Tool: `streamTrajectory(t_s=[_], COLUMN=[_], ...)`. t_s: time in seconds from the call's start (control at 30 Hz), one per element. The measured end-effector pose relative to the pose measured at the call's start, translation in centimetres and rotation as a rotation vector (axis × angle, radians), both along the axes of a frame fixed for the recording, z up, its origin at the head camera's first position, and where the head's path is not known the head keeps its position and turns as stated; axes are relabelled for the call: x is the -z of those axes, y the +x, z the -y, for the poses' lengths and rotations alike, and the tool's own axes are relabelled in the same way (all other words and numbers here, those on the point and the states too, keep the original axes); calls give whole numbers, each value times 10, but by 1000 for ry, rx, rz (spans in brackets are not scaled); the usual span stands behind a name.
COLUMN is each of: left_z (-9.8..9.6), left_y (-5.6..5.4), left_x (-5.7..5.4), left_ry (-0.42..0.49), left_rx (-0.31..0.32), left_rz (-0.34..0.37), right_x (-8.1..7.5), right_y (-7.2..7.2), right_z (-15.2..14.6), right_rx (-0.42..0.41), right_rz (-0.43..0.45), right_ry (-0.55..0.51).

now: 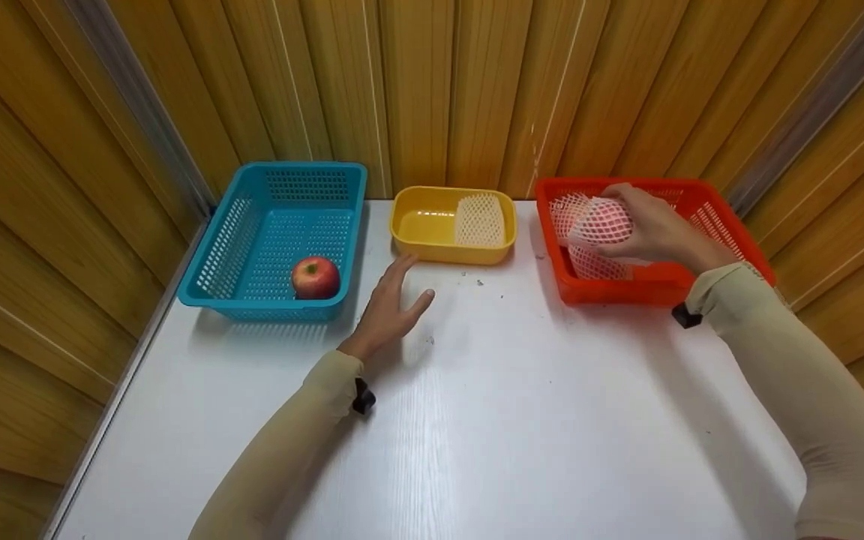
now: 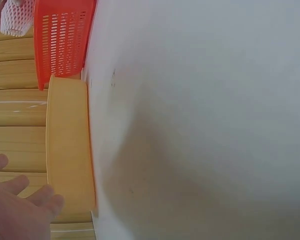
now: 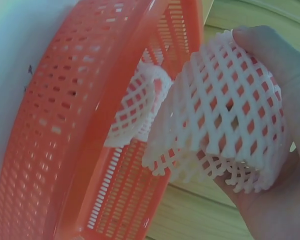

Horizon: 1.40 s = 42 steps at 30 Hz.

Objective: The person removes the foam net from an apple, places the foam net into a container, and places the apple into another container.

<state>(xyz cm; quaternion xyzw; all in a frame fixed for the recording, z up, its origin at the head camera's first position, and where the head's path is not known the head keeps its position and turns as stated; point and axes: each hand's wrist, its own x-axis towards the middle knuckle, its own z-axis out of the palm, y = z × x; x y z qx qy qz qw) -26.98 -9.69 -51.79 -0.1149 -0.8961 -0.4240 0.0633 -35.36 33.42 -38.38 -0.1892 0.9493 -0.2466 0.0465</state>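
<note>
My right hand [image 1: 653,229] grips an apple in a white foam net [image 1: 603,222] over the left side of the red basket [image 1: 619,294]. In the right wrist view, the net's open, ragged end on the netted apple [image 3: 225,105] hangs downward, with thumb and fingers around it. Other white foam netting [image 3: 132,110] lies in the basket below; what it wraps is partly hidden. My left hand [image 1: 388,311] hovers over the table with fingers spread, holding nothing, just in front of the yellow container [image 1: 432,251]. An empty-looking foam net [image 1: 479,220] lies in that container's right half.
At left stands a blue basket [image 1: 196,296] with one bare red apple [image 1: 316,277] in its near right corner. Wood-patterned panels [image 1: 469,90] rise behind the containers and on both sides. Small dark specks dot the white table [image 1: 477,390].
</note>
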Motion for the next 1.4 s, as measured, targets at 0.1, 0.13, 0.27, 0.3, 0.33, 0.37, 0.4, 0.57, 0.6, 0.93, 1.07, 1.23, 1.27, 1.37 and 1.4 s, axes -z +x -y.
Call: streamTrajectory(t_s=[0.1,0.13,0.27,0.3,0.33,0.37,0.4,0.57,0.6,0.93,1.07,1.23,1.27,1.37,1.4], left_z=[3,4,6,7,7,7,8,10,11,15,17,20,20,22,23], left_y=[1,1,3,3,4,4,5,6,6,8,9,11,11,12,12], left_x=[1,1,1,1,1,1,1,3,3,6,7,8,8,8,8], left_ry=[4,5,2,4,5,8,9,18,19,36,34,48,51,49,48], left_rx=[-6,-10,-16,-16,-16,-15,-15,-5,-4,16,11,-7,-7,-9,-9], left_rz=[0,3,18,23,28,30,34,26,22,-22,-12,9,9,13,14], right_x=[1,1,1,1,1,1,1,2,2,5,7,9,9,10,10], right_y=[1,1,2,2,3,4,5,7,8,6,7,8,8,9,9], right_z=[6,8,16,18,19,21,22,29,30,55,66,81,84,93,96], right_rx=[-11,-14,-27,-29,-31,-32,-34,-36,-40,-91,-127,-151,-153,-169,-177], right_rz=[5,7,14,16,17,18,20,2,-3,-16,-22,-35,-37,-44,-46], right_ry=[7,11,17,17,17,13,8,-18,-20,-35,-51,-40,-36,-27,-27])
